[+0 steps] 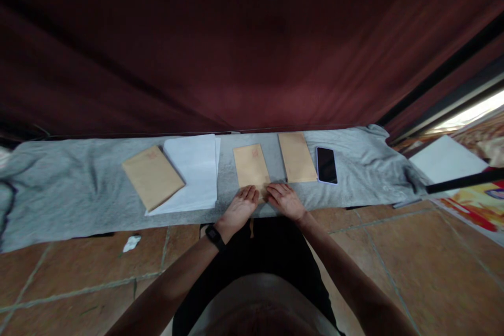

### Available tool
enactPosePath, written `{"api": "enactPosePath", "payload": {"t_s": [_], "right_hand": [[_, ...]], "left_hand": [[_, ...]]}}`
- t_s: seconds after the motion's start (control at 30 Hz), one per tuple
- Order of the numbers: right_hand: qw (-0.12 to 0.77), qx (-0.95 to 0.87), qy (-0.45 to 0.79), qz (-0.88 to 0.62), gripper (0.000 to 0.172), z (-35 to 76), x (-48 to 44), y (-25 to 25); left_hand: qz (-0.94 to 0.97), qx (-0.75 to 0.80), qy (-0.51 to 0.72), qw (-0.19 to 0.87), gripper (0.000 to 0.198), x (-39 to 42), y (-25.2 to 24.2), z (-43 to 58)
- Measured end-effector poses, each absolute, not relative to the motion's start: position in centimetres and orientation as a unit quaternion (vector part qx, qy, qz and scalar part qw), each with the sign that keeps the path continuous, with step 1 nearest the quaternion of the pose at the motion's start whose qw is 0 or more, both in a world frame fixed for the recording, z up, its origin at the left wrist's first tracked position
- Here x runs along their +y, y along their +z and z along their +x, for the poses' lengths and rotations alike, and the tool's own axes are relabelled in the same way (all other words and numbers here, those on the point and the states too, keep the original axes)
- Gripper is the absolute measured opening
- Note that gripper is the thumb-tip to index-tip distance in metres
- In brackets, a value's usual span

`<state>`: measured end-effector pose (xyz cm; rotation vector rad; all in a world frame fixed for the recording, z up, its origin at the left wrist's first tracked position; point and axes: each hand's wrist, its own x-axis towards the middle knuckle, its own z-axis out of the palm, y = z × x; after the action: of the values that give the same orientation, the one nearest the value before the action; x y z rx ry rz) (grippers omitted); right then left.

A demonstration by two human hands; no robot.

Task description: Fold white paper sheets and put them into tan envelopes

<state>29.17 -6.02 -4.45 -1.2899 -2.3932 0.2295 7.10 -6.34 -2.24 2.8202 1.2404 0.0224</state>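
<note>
A brown paper envelope (251, 164) with a small reddish print near its far corner lies in front of me on the grey cloth (228, 189). My left hand (241, 209), with a dark band on the wrist, has its fingers together on the envelope's near left edge. On the near right side of that envelope, the bent fingers of my right hand (286, 201) press close to it. My thumbs and the envelope's near end are partly hidden. To the left, a stack of brown envelopes (153, 176) overlaps white paper sheets (197, 168). More brown envelopes (297, 157) lie to the right.
A phone (326, 165) with a dark screen rests right of the envelopes. Behind the cloth-covered narrow surface hangs a dark red curtain (244, 63). Brown floor tiles (378, 268) and a crumpled white scrap (131, 243) are below. A white board (447, 160) is at right.
</note>
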Motion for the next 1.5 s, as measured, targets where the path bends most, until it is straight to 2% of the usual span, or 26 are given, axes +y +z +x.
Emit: {"api": "enactPosePath", "payload": {"t_s": [0.2,0.37,0.73,1.07,1.5], "right_hand": [[0.231,-0.846,0.103,-0.469,0.03,29.1,-6.1,-4.7],[0.231,-0.864,0.089,-0.439,0.039,28.9,-6.2,-4.6],[0.227,-0.862,0.105,-0.441,0.038,28.8,-5.9,-4.5],[0.237,-0.86,0.131,-0.432,0.039,28.7,-5.8,-3.5],[0.278,-0.829,0.145,-0.464,0.036,28.9,-5.5,-5.0]], "left_hand": [[0.915,0.399,0.04,0.04,0.043,-6.3,-2.4,6.3],[0.902,0.413,0.087,0.096,0.033,-5.2,-2.4,5.8],[0.872,0.476,0.09,0.071,0.058,1.8,-5.1,7.6],[0.847,0.512,0.128,0.068,0.056,7.6,-5.4,8.8],[0.882,0.451,0.118,0.072,0.056,2.1,-5.6,8.8]]}}
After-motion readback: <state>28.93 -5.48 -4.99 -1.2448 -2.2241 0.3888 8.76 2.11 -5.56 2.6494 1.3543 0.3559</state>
